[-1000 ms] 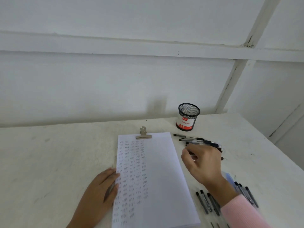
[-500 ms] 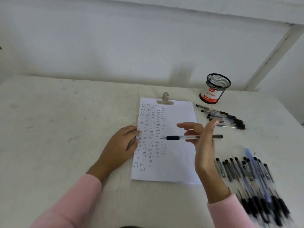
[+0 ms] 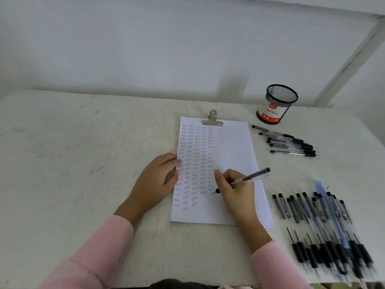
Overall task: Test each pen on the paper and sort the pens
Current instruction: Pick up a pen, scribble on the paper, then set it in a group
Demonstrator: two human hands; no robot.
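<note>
A white sheet of paper [image 3: 233, 147] lies clipped on the table, its left half filled with columns of small written marks. My right hand [image 3: 235, 188] grips a clear pen with a black grip [image 3: 253, 176] in writing pose, tip touching the paper at the bottom of the rightmost column. My left hand [image 3: 156, 180] rests flat on the paper's left edge, fingers apart. Several pens [image 3: 291, 142] lie in a small group to the upper right of the paper. A larger pile of pens [image 3: 320, 226] lies at the lower right.
A black mesh pen cup with a red and white label [image 3: 276, 105] stands at the back right near the wall. A metal clip [image 3: 212, 119] holds the paper's top. The table's front edge runs along the bottom of the view.
My right hand took a pen from the small group, carried it over the paper and turned it tip down onto the sheet. The camera tilted downward. My left hand stayed on the paper's edge.
</note>
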